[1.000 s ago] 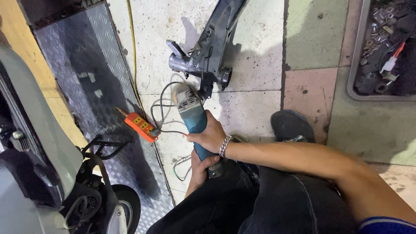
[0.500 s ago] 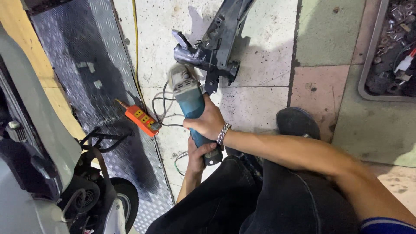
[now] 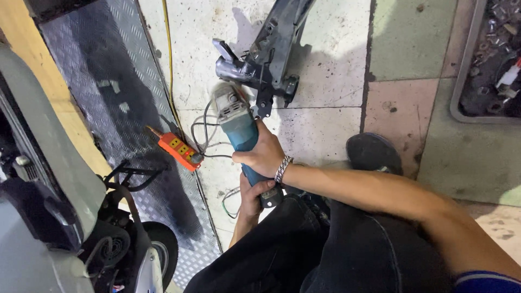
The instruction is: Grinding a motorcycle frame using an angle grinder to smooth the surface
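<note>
A blue angle grinder [image 3: 239, 129] with a grey metal head points away from me toward a dark metal frame part [image 3: 267, 57] lying on the tiled floor. The grinder's head sits just below that part's grey tube end. My right hand [image 3: 266, 154], with a chain bracelet at the wrist, grips the grinder's body from above. My left hand [image 3: 253, 196] holds the grinder's rear end, partly hidden under my right forearm. My legs in dark trousers fill the lower right.
An orange power strip [image 3: 176, 147] with grey cables lies left of the grinder, at the edge of a checker-plate ramp [image 3: 103, 81]. A scooter [image 3: 65, 217] stands at the lower left. A tray of metal parts [image 3: 491, 59] sits at top right. A black shoe [image 3: 374, 153] rests by my arm.
The grinder has moved forward, closer to the metal frame part, with both hands still on it. The view has shifted slightly.
</note>
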